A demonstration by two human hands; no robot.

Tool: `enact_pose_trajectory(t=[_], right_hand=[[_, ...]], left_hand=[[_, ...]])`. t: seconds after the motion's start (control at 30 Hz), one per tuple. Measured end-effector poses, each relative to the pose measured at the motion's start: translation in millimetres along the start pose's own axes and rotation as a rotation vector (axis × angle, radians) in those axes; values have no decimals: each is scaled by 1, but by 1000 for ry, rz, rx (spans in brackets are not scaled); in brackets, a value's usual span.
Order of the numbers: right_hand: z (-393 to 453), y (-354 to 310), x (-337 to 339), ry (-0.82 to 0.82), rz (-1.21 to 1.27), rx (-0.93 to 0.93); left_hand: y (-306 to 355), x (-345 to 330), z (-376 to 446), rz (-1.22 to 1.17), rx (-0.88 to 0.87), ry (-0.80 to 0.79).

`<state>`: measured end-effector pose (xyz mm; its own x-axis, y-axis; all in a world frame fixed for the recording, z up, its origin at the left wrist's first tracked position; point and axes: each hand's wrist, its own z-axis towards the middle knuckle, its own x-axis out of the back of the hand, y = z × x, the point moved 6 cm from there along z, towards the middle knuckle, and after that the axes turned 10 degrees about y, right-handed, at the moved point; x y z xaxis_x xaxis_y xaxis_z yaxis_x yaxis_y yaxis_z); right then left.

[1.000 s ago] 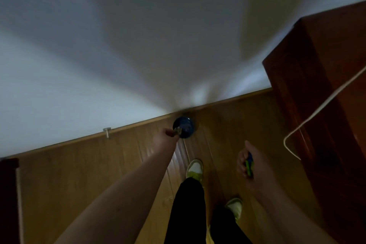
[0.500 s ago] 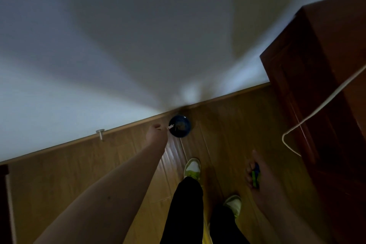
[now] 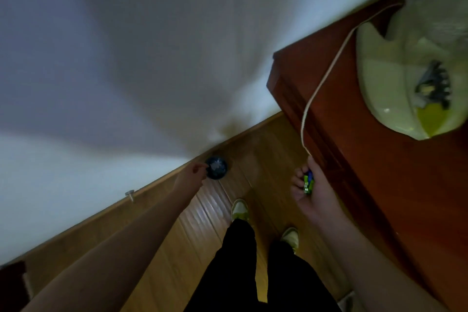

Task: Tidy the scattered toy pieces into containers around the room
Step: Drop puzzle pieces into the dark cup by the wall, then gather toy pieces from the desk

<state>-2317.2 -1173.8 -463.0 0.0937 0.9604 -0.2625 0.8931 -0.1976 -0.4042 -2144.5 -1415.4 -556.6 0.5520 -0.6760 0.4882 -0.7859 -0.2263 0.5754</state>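
Our left hand [image 3: 190, 178] reaches down over the wooden floor [image 3: 266, 159], its fingertips drawn together at the near rim of the small dark blue bowl [image 3: 216, 167] that sits on the floor hard against the baseboard [image 3: 141, 189]. Something pale shows at the fingertips, but blur keeps us from telling whether it is a piece still pinched or one already lying in the bowl, so we cannot tell if this hand holds anything. Our right hand [image 3: 310, 191] hangs lower and well apart from the bowl, beside the reddish wooden cabinet [image 3: 367, 159], its fingers curled round a small cluster of green and blue toy bricks [image 3: 308, 181].

We judge the step in hand to be dropping pieces into the bowl. To do it well, we should bring the fingertips squarely over the bowl's middle, low enough that a piece cannot bounce out, and release one piece cleanly. The bricks in the right hand then have to travel across our shoes [image 3: 240, 209] to reach the bowl, or pass to the left hand first.

A white cord [image 3: 326, 76] trails over the cabinet edge, and a pale green object [image 3: 385, 78] rests on top.
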Motion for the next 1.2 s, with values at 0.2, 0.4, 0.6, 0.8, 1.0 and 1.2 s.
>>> enact_pose_trajectory(t=[0.2, 0.4, 0.6, 0.8, 1.0, 1.2], right_hand=[[-44, -51, 27, -10, 314, 89], [-83, -93, 98, 93, 515, 199], [-107, -110, 182, 163, 719, 259], [-118, -105, 260, 280, 849, 290], [-121, -105, 321, 440, 784, 242], [-128, -127, 377, 418, 709, 206]], left_hand=[[85, -32, -69, 69, -244, -162], [155, -99, -128, 152, -452, -387], [209, -173, -186, 207, -530, -626], [225, -238, -236, 283, -535, -789], [229, -296, -283, 412, -618, -809], [227, -348, -333, 570, -797, -801]])
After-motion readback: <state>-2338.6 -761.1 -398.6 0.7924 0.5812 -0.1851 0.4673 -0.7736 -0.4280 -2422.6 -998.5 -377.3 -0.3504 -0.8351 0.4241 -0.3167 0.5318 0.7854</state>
